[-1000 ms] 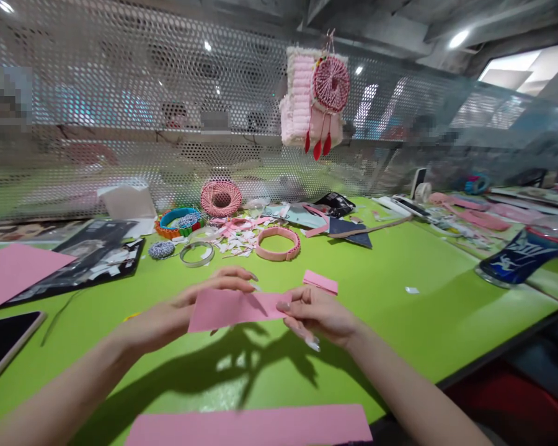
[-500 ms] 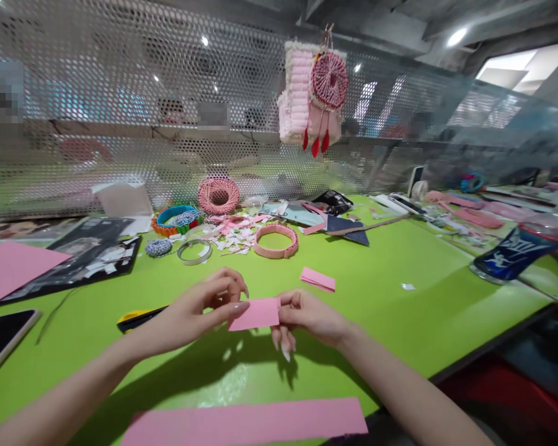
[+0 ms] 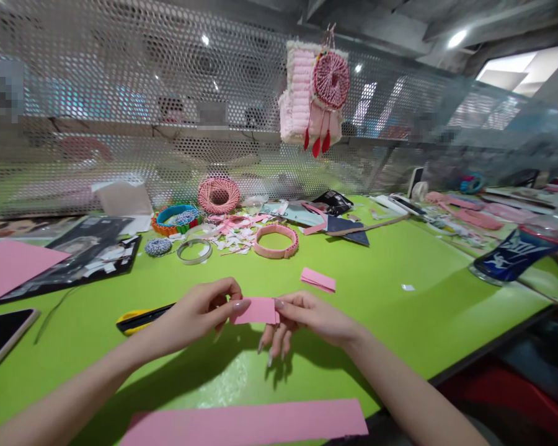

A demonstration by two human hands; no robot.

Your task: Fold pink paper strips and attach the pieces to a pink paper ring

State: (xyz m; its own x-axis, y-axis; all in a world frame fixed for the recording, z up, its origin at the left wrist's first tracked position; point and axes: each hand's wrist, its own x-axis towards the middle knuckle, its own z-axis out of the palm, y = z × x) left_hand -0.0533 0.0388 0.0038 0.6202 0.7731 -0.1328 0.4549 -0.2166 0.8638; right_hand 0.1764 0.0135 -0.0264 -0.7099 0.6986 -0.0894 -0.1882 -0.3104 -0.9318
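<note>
A small pink paper piece (image 3: 255, 311) is held above the green table between my two hands. My left hand (image 3: 216, 303) pinches its left end between thumb and fingers. At the right end, my right hand (image 3: 297, 314) grips it with the thumb on top and the other fingers hanging below. A second paper edge shows under the right thumb. Just beyond lies a folded pink paper strip (image 3: 318, 279). A long pink paper strip (image 3: 255, 423) lies along the near side. Beside my left forearm is a yellow and black utility knife (image 3: 142, 318), partly hidden by it.
Behind my hands lie a pink ring (image 3: 276, 241), a roll of clear tape (image 3: 194, 251) and paper scraps (image 3: 235, 238). A phone (image 3: 4, 337) and pink sheet (image 3: 16, 266) are at left. A blue-labelled bottle (image 3: 516, 251) lies at right. Perforated metal panels (image 3: 167, 80) stand behind.
The paper between my hands now looks shorter in height, with a second edge at the right. My right thumb has moved onto its face, and my left fingers have shifted lower.
</note>
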